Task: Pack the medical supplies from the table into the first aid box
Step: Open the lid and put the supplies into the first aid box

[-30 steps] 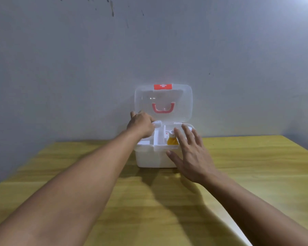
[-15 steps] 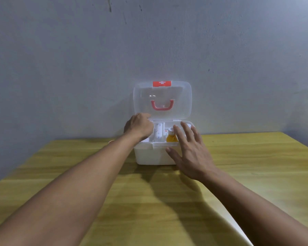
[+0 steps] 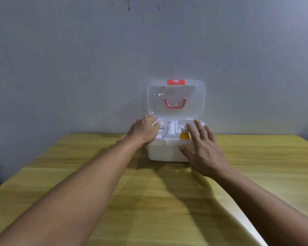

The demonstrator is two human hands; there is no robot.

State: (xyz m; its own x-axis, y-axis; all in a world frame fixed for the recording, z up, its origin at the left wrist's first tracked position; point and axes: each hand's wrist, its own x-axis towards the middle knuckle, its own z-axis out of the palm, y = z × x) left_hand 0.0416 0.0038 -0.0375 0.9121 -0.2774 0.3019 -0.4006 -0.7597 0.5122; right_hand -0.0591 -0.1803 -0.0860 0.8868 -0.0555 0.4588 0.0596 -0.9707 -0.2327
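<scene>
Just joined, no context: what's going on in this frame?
A person is packing a white first aid box on a wooden table. Its clear lid stands open. The left hand reaches into the tray's left side; the right hand hovers, spread open, at the front right. An orange bottle and white supplies are already inside.

One white plastic first aid box (image 3: pixel 164 151) with one clear hinged lid (image 3: pixel 176 98) standing open. On that lid, one red carry handle (image 3: pixel 175 104) and one red latch with a white cross (image 3: pixel 175 82). Inside the tray: one small bottle of orange liquid with a white cap (image 3: pixel 184 134), one white printed tube (image 3: pixel 171 129); other white items there too blurred to count. Two bare hands: left (image 3: pixel 143 131), right (image 3: pixel 204 150). One yellow wooden worktop (image 3: pixel 149 201).
</scene>
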